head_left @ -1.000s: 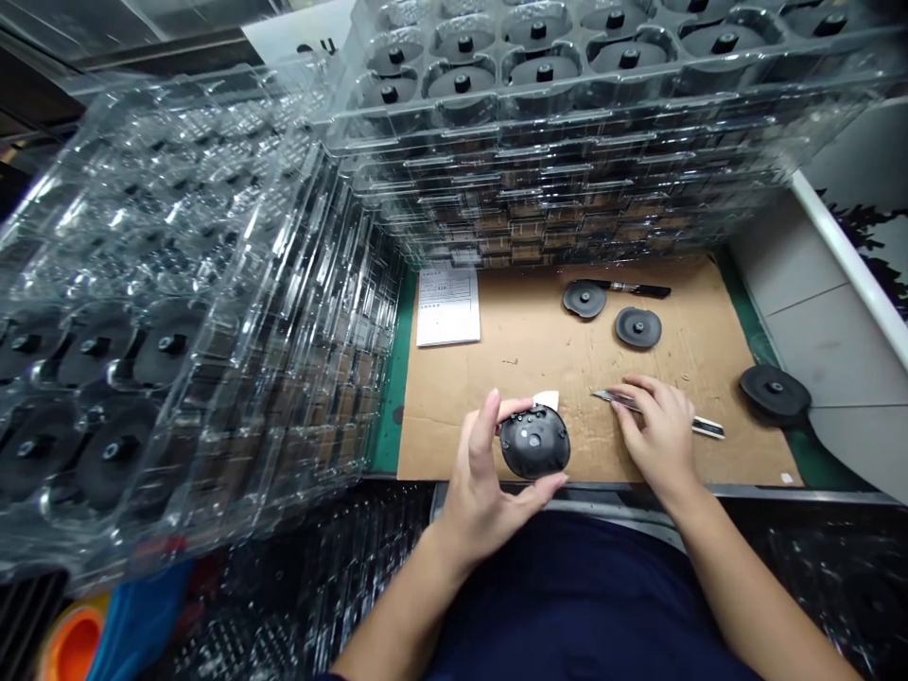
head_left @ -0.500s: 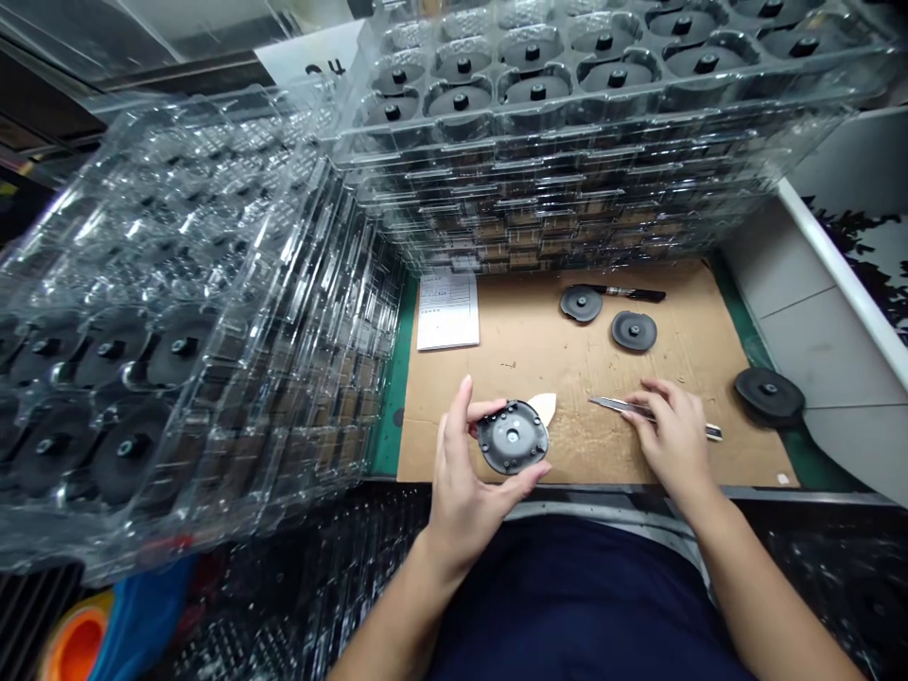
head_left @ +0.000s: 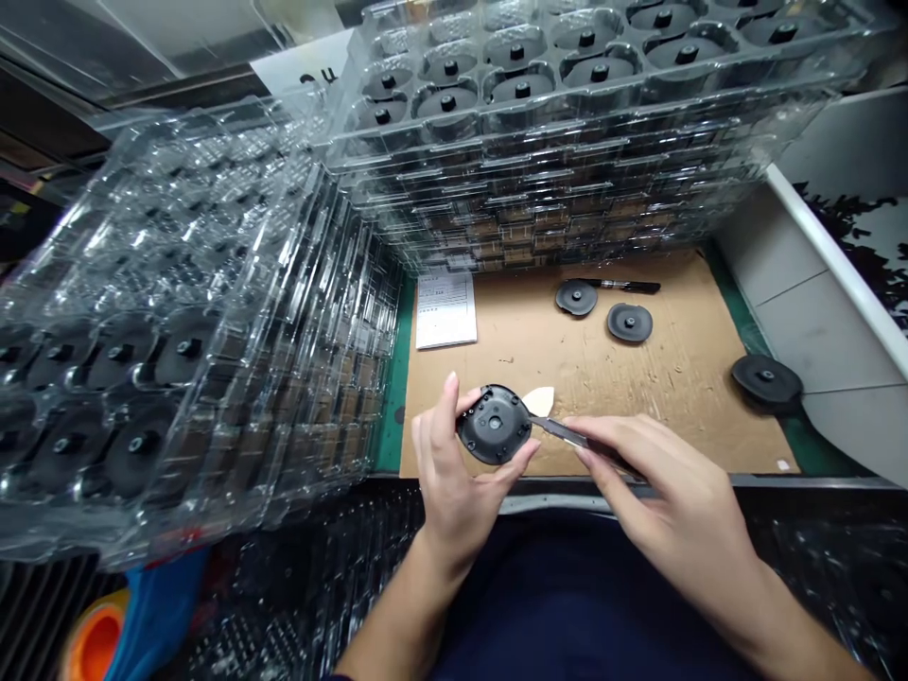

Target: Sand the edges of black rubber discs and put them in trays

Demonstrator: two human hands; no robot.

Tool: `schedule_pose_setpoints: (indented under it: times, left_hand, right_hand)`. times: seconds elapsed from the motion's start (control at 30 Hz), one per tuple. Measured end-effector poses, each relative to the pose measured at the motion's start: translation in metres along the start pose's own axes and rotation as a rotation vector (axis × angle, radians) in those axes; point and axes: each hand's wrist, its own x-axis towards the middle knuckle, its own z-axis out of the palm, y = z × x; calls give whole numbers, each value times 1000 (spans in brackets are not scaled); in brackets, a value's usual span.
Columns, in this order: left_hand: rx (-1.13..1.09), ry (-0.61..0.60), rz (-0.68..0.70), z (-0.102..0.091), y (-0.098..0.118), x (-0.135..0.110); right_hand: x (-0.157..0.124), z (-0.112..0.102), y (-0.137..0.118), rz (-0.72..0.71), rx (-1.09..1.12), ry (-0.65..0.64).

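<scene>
A round black plastic cover (head_left: 495,424) is pinched by its edge between the thumb and fingers of my left hand (head_left: 454,463), its studded side facing up. My right hand (head_left: 659,482) is closed around a slim craft knife (head_left: 567,433). The blade points left, and its tip is at the cover's right rim; whether it touches cannot be made out. Just behind the blade a pale, leaf-shaped scrap (head_left: 540,401) lies on the cardboard sheet (head_left: 497,364).
Two more black covers (head_left: 577,297) (head_left: 630,323) lie beyond my hands, near a black marker (head_left: 628,286). Another black cover (head_left: 766,380) sits at right. A paper slip (head_left: 446,310) is at left. Clear plastic tray stacks (head_left: 553,161) (head_left: 284,284) rise behind and left.
My right hand has taken up the craft knife from the cardboard and brought it left to the cover's rim. The cover in my left hand has shifted slightly left.
</scene>
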Motion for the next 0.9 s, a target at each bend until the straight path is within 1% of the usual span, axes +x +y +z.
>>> schedule_pose_setpoints:
  times: [0.23, 0.73, 0.83, 0.9]
  left_hand:
    - [138, 61, 122, -1, 0, 0]
    - [209, 70, 180, -1, 0, 4]
    - [223, 76, 191, -2, 0, 4]
    - [224, 75, 191, -2, -1, 4]
  right_hand:
    - [-2, 4, 4, 6, -55, -45]
    - [-1, 5, 4, -18, -81, -41]
    - [-1, 4, 3, -18, -87, -46]
    - [-2, 2, 2, -17, -50, -80]
